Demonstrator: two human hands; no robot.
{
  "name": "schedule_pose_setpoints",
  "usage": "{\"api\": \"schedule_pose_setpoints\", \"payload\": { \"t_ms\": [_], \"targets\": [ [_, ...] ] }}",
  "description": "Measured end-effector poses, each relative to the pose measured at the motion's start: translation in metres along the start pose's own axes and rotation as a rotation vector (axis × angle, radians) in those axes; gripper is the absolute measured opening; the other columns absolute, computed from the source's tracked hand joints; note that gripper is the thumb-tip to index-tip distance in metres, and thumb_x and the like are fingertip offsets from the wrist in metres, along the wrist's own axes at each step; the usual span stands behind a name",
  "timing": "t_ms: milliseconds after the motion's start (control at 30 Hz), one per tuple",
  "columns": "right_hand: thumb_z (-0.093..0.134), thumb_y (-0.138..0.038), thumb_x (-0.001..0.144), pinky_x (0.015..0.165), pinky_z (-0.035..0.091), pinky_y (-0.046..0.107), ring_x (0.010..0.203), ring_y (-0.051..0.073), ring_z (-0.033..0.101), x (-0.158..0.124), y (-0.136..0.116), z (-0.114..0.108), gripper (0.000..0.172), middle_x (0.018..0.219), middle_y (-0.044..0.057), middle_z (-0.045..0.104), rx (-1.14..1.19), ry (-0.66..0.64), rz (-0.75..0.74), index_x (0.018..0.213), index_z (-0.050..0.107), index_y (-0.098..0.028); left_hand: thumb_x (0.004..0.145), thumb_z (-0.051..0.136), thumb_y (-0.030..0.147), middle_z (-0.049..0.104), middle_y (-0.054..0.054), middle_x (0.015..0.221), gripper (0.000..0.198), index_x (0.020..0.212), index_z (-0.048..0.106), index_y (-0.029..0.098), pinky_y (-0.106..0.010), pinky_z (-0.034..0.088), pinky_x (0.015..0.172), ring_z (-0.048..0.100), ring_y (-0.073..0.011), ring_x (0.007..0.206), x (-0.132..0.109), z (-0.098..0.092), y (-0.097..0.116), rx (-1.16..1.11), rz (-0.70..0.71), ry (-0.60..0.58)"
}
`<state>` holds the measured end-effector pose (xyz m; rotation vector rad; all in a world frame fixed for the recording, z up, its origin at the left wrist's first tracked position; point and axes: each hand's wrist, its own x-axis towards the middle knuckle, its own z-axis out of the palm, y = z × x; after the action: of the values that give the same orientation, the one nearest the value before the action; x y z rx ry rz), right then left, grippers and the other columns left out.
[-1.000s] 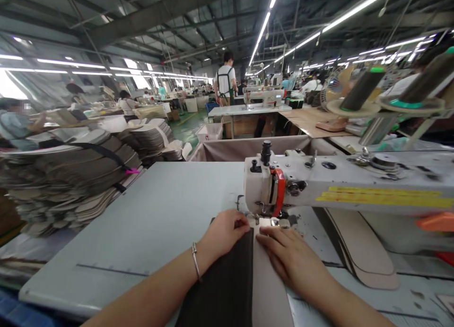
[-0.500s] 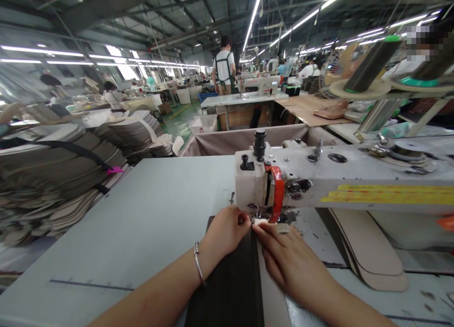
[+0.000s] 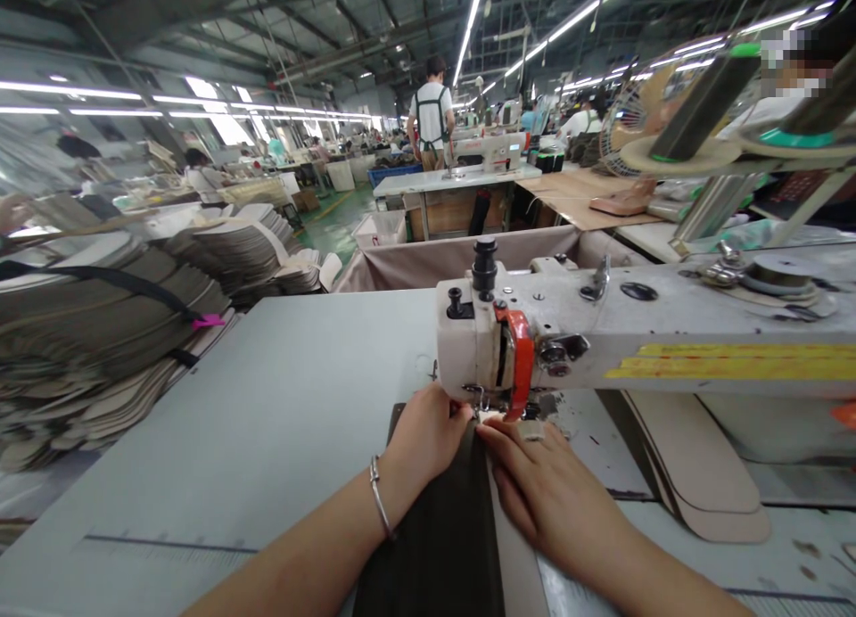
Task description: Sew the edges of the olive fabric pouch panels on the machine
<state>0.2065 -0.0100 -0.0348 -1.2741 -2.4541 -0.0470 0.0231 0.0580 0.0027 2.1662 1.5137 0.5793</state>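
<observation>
My left hand (image 3: 432, 430) is closed in a pinch at the edge of a dark fabric strip (image 3: 438, 541), right by the presser foot of a white sewing machine (image 3: 468, 345). The exact grip of its fingertips is partly hidden. Pressed flat with fingers stretched out, my right hand (image 3: 552, 479) rests on a light beige piece (image 3: 518, 568) that runs along the strip's right side. Its fingertips come close to the left hand's, just in front of the needle area. An orange-red guard (image 3: 522, 363) hangs beside the needle.
Rounded beige panels (image 3: 702, 474) lie under the machine arm. Stacks of cut pieces (image 3: 100, 323) stand left of the pale worktable (image 3: 321, 403). Thread cones (image 3: 709, 104) rise at the right. Behind the machine is a fabric-lined bin (image 3: 428, 265); farther off, a person in an apron (image 3: 432, 118) stands.
The camera view has shifted slightly. Both hands keep nearly the same place at the needle, and the fabric shows no clear movement.
</observation>
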Motion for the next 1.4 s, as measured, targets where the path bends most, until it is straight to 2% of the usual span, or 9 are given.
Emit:
{"api": "schedule_pose_setpoints", "payload": {
  "t_ms": [367, 467, 567, 700, 800, 900, 1167, 1267, 1400],
  "targets": [
    [0.041, -0.02, 0.095, 0.097, 0.037, 0.048, 0.113, 0.026, 0.049, 0.003, -0.002, -0.006, 0.039, 0.133, 0.008, 0.05, 0.08, -0.014, 0.017, 0.134, 0.044, -0.019, 0.087, 0.051, 0.013, 0.068, -0.01, 0.101, 0.016, 0.094, 0.066, 0.015, -0.036, 0.049, 0.089, 0.063, -0.0238, 0.098, -0.001, 0.0, 0.007, 0.05, 0.042, 0.017],
    [0.042, -0.021, 0.095, 0.095, 0.04, 0.046, 0.111, 0.025, 0.049, 0.003, -0.003, -0.011, 0.038, 0.133, 0.008, 0.05, 0.104, -0.032, 0.019, 0.133, 0.046, -0.02, 0.089, 0.054, 0.015, 0.061, -0.01, 0.118, 0.022, 0.11, 0.061, 0.017, -0.043, 0.042, 0.103, 0.053, -0.0254, 0.117, -0.03, -0.008, 0.008, 0.156, 0.162, 0.019],
    [0.044, -0.019, 0.093, 0.097, 0.041, 0.045, 0.113, 0.024, 0.047, -0.003, -0.009, -0.018, 0.04, 0.131, 0.007, 0.05, 0.119, -0.042, 0.015, 0.133, 0.046, -0.021, 0.091, 0.057, 0.021, 0.053, -0.009, 0.134, 0.034, 0.125, 0.053, 0.019, -0.047, 0.037, 0.11, 0.044, -0.0254, 0.129, -0.077, -0.015, 0.002, 0.309, 0.437, -0.095],
    [0.051, -0.019, 0.09, 0.1, 0.041, 0.045, 0.118, 0.024, 0.044, -0.016, -0.02, -0.027, 0.043, 0.131, 0.007, 0.05, 0.135, -0.057, 0.027, 0.132, 0.048, -0.022, 0.092, 0.055, 0.027, 0.06, -0.009, 0.126, 0.032, 0.123, 0.055, 0.018, -0.043, 0.04, 0.109, 0.047, -0.0237, 0.127, -0.133, -0.012, -0.014, 0.319, 0.79, -0.048],
    [0.049, -0.022, 0.092, 0.101, 0.041, 0.046, 0.121, 0.025, 0.044, -0.024, -0.024, -0.028, 0.042, 0.132, 0.008, 0.049, 0.141, -0.038, 0.021, 0.134, 0.048, -0.022, 0.093, 0.052, 0.019, 0.066, -0.007, 0.116, 0.026, 0.118, 0.059, 0.019, -0.037, 0.047, 0.103, 0.055, -0.0205, 0.115, -0.153, -0.009, -0.016, 0.264, 0.801, 0.006],
    [0.048, -0.025, 0.093, 0.1, 0.04, 0.048, 0.121, 0.026, 0.044, -0.026, -0.023, -0.026, 0.041, 0.132, 0.01, 0.05, 0.15, -0.024, 0.019, 0.135, 0.048, -0.022, 0.093, 0.049, 0.015, 0.064, -0.01, 0.119, 0.03, 0.122, 0.057, 0.015, -0.037, 0.052, 0.091, 0.057, -0.0218, 0.103, -0.16, -0.013, -0.009, 0.239, 0.743, -0.113],
    [0.048, -0.024, 0.093, 0.101, 0.038, 0.048, 0.121, 0.025, 0.043, -0.025, -0.024, -0.027, 0.041, 0.133, 0.009, 0.049, 0.162, -0.047, 0.029, 0.134, 0.048, -0.021, 0.09, 0.051, 0.012, 0.062, -0.006, 0.117, 0.03, 0.118, 0.058, 0.018, -0.036, 0.049, 0.091, 0.053, -0.0202, 0.099, -0.156, -0.031, 0.013, 0.155, 0.601, -0.286],
    [0.047, -0.025, 0.093, 0.101, 0.038, 0.047, 0.121, 0.025, 0.043, -0.026, -0.025, -0.028, 0.041, 0.132, 0.009, 0.049, 0.16, -0.048, 0.031, 0.134, 0.048, -0.022, 0.092, 0.049, 0.015, 0.062, -0.003, 0.112, 0.023, 0.111, 0.061, 0.021, -0.037, 0.042, 0.102, 0.053, -0.0184, 0.106, -0.123, -0.035, 0.014, 0.137, 0.52, -0.246],
    [0.048, -0.026, 0.093, 0.101, 0.039, 0.047, 0.121, 0.025, 0.043, -0.027, -0.024, -0.026, 0.041, 0.132, 0.008, 0.048, 0.143, -0.053, 0.032, 0.133, 0.048, -0.022, 0.092, 0.054, 0.023, 0.049, -0.007, 0.138, 0.034, 0.126, 0.053, 0.018, -0.044, 0.029, 0.115, 0.038, -0.023, 0.132, -0.066, -0.026, 0.002, 0.255, 0.392, -0.113]
  ]
}}
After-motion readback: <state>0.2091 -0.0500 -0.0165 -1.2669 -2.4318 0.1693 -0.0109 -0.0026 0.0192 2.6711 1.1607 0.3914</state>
